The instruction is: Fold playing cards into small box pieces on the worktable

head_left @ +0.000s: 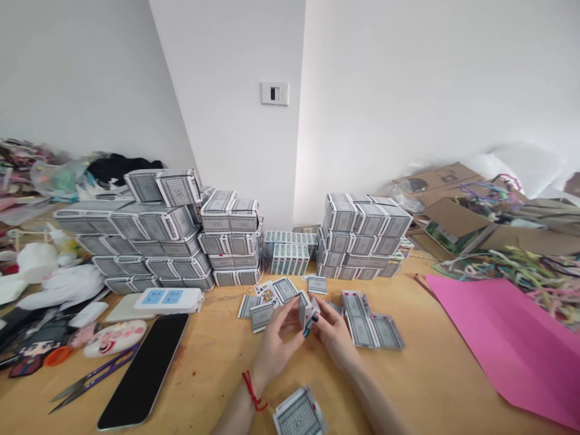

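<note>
Over the wooden table (430, 374), my left hand (276, 344) and my right hand (334, 335) meet around a small stack of playing cards (306, 309), held upright between the fingertips of both. A red string circles my left wrist. Loose cards (272, 296) with grey patterned backs lie scattered just beyond the hands. Flattened card boxes (369, 320) rest to the right of my right hand. Another pack of cards (299, 414) lies near the table's front edge between my forearms.
Piles of boxed card decks stand at the back left (158, 241) and back right (362, 238). A black phone (145, 368), purple scissors (90, 380) and a white power strip (167, 299) lie on the left. A pink paper sheet (507, 338) covers the right side, with cardboard boxes (453, 220) behind.
</note>
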Action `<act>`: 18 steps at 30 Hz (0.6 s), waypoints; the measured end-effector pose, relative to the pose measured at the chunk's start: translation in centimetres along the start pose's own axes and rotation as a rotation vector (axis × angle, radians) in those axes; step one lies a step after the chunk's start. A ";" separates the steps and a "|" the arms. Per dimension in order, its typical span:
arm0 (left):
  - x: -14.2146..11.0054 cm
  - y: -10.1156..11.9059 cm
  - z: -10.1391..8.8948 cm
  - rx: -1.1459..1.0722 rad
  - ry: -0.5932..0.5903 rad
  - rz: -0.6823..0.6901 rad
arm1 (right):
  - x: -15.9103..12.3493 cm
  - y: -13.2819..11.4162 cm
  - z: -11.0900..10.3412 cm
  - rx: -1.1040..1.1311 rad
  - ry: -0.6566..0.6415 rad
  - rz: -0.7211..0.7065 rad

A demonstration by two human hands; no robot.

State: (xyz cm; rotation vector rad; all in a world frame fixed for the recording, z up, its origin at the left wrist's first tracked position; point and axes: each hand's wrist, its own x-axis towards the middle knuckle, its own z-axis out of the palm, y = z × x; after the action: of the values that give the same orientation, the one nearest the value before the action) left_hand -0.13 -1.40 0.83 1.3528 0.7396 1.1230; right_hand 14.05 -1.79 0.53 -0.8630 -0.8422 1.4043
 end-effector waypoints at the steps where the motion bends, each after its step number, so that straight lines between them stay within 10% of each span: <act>1: -0.1 0.1 0.0 0.028 -0.009 0.012 | 0.0 -0.1 -0.1 -0.029 -0.005 -0.001; 18: -0.1 1.0 -0.3 -0.126 -0.135 -0.073 | -0.1 -0.8 -0.2 -0.215 -0.169 -0.023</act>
State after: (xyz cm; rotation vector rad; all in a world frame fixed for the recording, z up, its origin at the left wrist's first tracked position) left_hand -0.61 -1.50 1.76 1.2716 0.6049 0.9941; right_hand 14.64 -1.92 1.17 -0.9020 -1.1453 1.3976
